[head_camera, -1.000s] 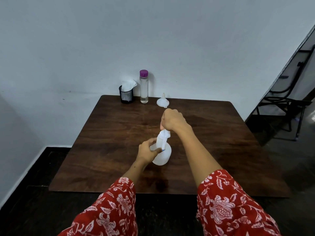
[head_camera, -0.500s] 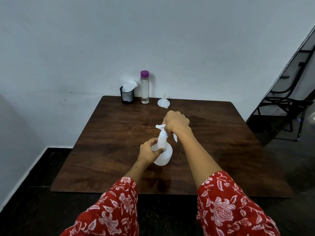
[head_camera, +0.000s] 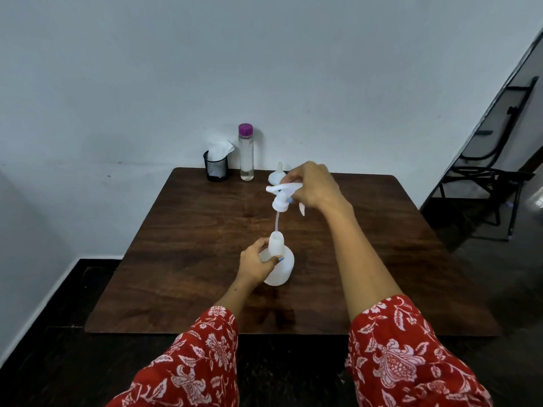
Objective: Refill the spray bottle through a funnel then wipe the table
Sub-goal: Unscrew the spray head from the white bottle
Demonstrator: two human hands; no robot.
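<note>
A white spray bottle (head_camera: 282, 267) stands upright on the brown wooden table (head_camera: 188, 230), near its middle. My left hand (head_camera: 256, 264) grips the bottle's body from the left. My right hand (head_camera: 313, 185) holds the white spray head (head_camera: 282, 198) lifted above the bottle; its thin dip tube (head_camera: 276, 220) still reaches down into the open neck. A white funnel (head_camera: 275, 176) lies upside down at the back of the table, partly behind my right hand. A tall clear water bottle (head_camera: 246, 154) with a purple cap stands beside it.
A black mesh cup (head_camera: 216, 169) stuffed with white tissue sits at the table's back left, against the wall. A dark metal chair (head_camera: 484, 183) stands on the floor to the right. Red floral sleeves cover my forearms at the bottom.
My right hand has unscrewed the spray head and raised it up and back, off the neck, drawing the dip tube partly out. My left hand kept its hold on the bottle.
</note>
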